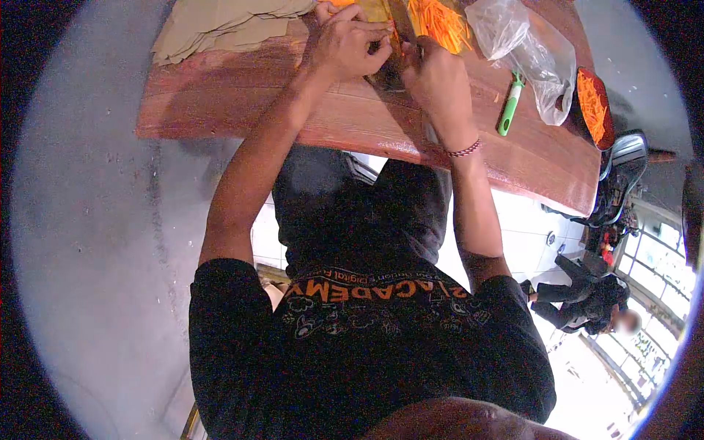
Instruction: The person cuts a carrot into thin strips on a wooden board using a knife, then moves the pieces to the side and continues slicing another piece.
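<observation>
My left hand [348,45] is at the top of the view, fingers bent and pressed together over a board [375,10], beside a bit of orange carrot [337,3]. What it grips is hidden. My right hand [442,82], with a braided band at the wrist, is closed just right of it, around something dark and narrow that I cannot make out. Thin orange shreds [442,23] lie in a pile beyond my right hand. To the right, a green and white handled tool [511,105] rests on the wooden table [352,117].
Brown cardboard sheets [220,26] lie at the upper left. A clear plastic bag [539,62] is at the upper right, beside a red container [595,110] of orange shreds at the table's edge. A chair [627,158] and a person in dark clothes [587,297] are farther right.
</observation>
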Demonstrator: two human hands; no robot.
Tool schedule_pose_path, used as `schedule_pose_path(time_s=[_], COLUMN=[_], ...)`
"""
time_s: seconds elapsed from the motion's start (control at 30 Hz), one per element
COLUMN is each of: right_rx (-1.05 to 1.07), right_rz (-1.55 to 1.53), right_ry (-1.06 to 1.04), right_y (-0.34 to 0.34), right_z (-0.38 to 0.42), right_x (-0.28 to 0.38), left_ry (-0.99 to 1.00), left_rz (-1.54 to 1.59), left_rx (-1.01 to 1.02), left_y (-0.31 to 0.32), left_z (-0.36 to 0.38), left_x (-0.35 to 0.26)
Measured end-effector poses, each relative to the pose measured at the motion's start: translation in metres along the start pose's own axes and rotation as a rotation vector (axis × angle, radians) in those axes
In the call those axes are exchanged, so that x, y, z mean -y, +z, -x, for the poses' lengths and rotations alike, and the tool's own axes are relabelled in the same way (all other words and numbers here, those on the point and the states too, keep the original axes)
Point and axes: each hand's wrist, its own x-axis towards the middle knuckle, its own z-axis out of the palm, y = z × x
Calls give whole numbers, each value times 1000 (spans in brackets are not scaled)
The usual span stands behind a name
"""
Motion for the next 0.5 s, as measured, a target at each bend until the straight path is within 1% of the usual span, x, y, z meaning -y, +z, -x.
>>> schedule_pose_path(time_s=[0.07, 0.17, 0.23, 0.33, 0.47, 0.5], right_rx=[25, 6, -46, -22, -44, -51], right_rz=[15, 3, 2, 9, 37, 51], right_ry=[-26, 5, -61, -100, -93, -131], right_y=[0, 2, 3, -1, 2, 4], right_z=[0, -1, -2, -2, -7, -10], right_x=[1, 1, -1, 1, 4, 3], left_ry=[3, 10, -27, -6, -1, 2], left_rz=[-11, -10, -10, -22, -36, -42], left_rx=[4, -1, 24, 29, 44, 53], left_y=[-1, 0, 0, 0, 1, 1], left_z=[0, 0, 2, 1, 3, 2], left_x=[1, 2, -1, 0, 4, 3])
